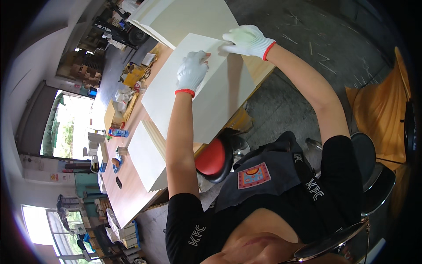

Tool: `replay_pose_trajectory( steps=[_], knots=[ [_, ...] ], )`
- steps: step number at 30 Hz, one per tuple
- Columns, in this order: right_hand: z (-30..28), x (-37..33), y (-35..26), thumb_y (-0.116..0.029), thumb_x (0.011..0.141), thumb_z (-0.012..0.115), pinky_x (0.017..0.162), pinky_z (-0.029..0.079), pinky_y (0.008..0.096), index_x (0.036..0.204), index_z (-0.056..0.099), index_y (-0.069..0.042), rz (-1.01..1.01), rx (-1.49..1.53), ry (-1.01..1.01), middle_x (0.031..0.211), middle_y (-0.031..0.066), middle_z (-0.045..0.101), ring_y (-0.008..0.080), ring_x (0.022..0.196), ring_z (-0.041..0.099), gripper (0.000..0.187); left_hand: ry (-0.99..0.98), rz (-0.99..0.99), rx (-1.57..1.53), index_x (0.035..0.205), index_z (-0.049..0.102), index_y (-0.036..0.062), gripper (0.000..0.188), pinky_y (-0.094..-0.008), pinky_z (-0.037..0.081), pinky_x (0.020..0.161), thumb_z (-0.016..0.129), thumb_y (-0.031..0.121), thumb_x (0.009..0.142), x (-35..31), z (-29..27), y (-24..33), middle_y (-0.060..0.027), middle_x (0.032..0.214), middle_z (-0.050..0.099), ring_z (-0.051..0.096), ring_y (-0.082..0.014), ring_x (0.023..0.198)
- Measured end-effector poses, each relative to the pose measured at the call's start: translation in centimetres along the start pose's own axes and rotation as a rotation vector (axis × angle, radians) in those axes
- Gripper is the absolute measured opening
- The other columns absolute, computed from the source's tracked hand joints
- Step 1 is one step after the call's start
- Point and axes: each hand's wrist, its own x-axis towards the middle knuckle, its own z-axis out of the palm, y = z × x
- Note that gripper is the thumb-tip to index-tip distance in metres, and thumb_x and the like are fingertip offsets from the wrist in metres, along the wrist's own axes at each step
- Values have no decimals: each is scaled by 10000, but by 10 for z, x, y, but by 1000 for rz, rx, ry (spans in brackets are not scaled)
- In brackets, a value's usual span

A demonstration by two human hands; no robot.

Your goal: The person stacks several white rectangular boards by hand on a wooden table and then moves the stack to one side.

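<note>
Both my hands wear white knitted gloves with red cuffs. My left hand [192, 71] is closed over the top of a large pale stack of white boards [165, 83], its fingers curled and some bare fingertips showing. Whatever it may hold is hidden. At the far right corner of the same stack, my right hand [250, 40] has its fingers and thumb at the edge of the top white board, pinching it. The stack's near side is pale, with a shadow across it.
The wooden table [132, 204] also bears a shorter board stack [147, 154], a large pale block [189, 20], a phone [118, 182], a blue-labelled bottle [118, 133] and a yellow container [133, 77]. A red-seated stool [211, 158] stands close by; a forklift [118, 31] is farther off.
</note>
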Motion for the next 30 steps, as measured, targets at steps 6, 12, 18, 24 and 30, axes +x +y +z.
replay_pose_trajectory(
  steps=[6, 12, 18, 24, 30],
  knots=[
    [-12, 6, -26, -569, 965, 520, 649, 446, 369, 861, 593, -85, 275, 662, -60, 716, 59, 579, 237, 656, 562, 500, 73, 74, -386, 1193, 699, 100, 392, -363, 498, 895, 538, 19, 845, -2, 14, -3, -86, 1119, 694, 631, -249, 1026],
    [29, 6, -22, -618, 968, 442, 758, 452, 423, 929, 585, -61, 420, 852, 99, 875, 141, 640, 334, 838, 609, 576, 43, 15, -638, 1219, 676, 32, 328, -311, 473, 955, 530, 45, 925, -5, 14, -2, -119, 1173, 702, 637, -197, 1077],
    [39, 0, -29, -610, 974, 432, 782, 452, 425, 935, 595, -64, 436, 844, 237, 881, 143, 637, 354, 873, 610, 571, 16, 133, -678, 1246, 654, 14, 358, -338, 468, 1015, 671, 97, 898, -3, 16, -9, -129, 1234, 680, 632, -245, 1148],
    [46, -3, -25, -615, 981, 458, 815, 460, 394, 1078, 643, -81, 440, 856, 224, 922, 112, 663, 318, 908, 631, 574, -56, 66, -626, 1340, 569, -28, 502, -352, 425, 1083, 720, 50, 868, -2, 16, -3, -168, 1291, 640, 594, -249, 1239],
    [40, -3, -28, -618, 979, 470, 730, 444, 378, 1024, 638, -83, 415, 847, 225, 777, 87, 576, 273, 749, 570, 562, 30, 55, -664, 1307, 634, 68, 437, -350, 476, 1006, 702, 107, 878, -4, 18, -8, -162, 1209, 681, 635, -243, 1134]
  ],
)
